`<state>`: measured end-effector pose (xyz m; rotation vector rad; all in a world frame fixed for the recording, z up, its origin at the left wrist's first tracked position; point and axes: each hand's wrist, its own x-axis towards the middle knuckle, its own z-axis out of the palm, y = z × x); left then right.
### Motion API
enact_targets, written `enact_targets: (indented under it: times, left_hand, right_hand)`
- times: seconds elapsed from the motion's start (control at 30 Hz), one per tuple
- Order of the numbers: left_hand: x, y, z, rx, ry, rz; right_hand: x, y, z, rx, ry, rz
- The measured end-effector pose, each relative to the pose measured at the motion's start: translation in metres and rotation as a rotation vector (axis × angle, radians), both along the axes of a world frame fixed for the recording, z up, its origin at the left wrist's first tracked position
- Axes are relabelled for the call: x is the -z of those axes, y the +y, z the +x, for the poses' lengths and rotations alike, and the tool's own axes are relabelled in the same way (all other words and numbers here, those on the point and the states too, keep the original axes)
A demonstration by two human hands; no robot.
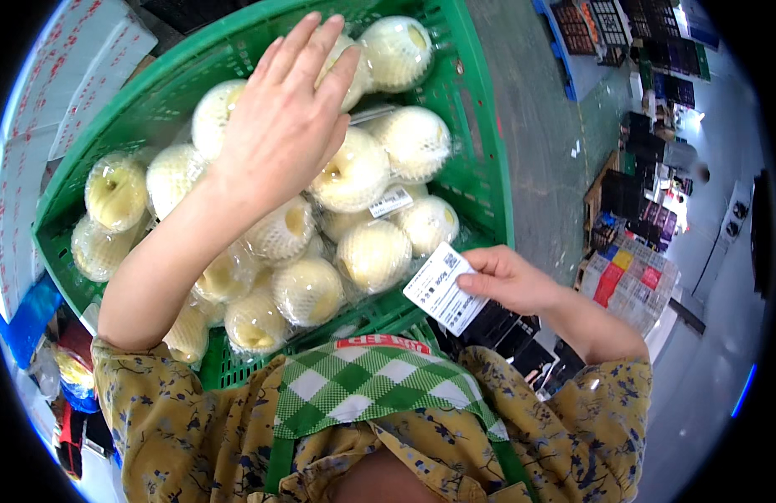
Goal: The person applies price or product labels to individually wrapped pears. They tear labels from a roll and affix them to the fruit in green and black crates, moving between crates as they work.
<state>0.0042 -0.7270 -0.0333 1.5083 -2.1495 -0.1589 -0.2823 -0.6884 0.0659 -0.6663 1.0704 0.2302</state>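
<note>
A green plastic crate in front of me holds several packs of pale yellow, apple-like fruit. The fruits sit in white foam nets under clear film. My left hand lies palm down over the upper fruits, fingers slightly apart; its palm side is hidden, and it covers part of the fruit. Between thumb and fingers, my right hand pinches white printed labels just outside the crate's near right corner. Another white label is stuck on a pack in the middle of the crate.
White cartons with red print stand along the crate's left side. Black crates are partly visible below my right forearm. Across the green floor are a blue pallet, stacked crates and a wrapped stack. A person is farther back.
</note>
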Motion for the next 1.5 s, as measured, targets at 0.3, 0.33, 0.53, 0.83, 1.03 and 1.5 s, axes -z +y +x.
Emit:
enact_targets:
  times: [0.3, 0.33, 0.53, 0.83, 1.03, 1.5]
  left_hand:
    - [0.004, 0.023, -0.007, 0.066, -0.041, 0.292]
    - [0.0, 0.026, -0.006, 0.083, 0.013, 0.285]
    - [0.007, 0.032, -0.007, 0.137, 0.081, 0.224]
    - [0.01, 0.034, -0.008, 0.137, 0.067, 0.166]
    - [0.01, 0.03, -0.005, 0.147, 0.1, 0.207]
    - [-0.048, 0.075, -0.025, 0.383, 0.773, 0.395]
  right_hand:
    - [0.012, -0.042, 0.031, -0.034, -0.026, -0.168]
    - [0.015, -0.046, 0.034, -0.044, -0.039, -0.175]
    - [0.034, -0.056, 0.046, -0.31, -0.025, -0.681]
    - [0.031, -0.045, 0.047, -0.588, 0.084, -0.755]
    - [0.032, -0.051, 0.051, -0.483, 0.049, -0.684]
    - [-0.037, 0.009, 0.023, -0.429, 0.002, -0.955]
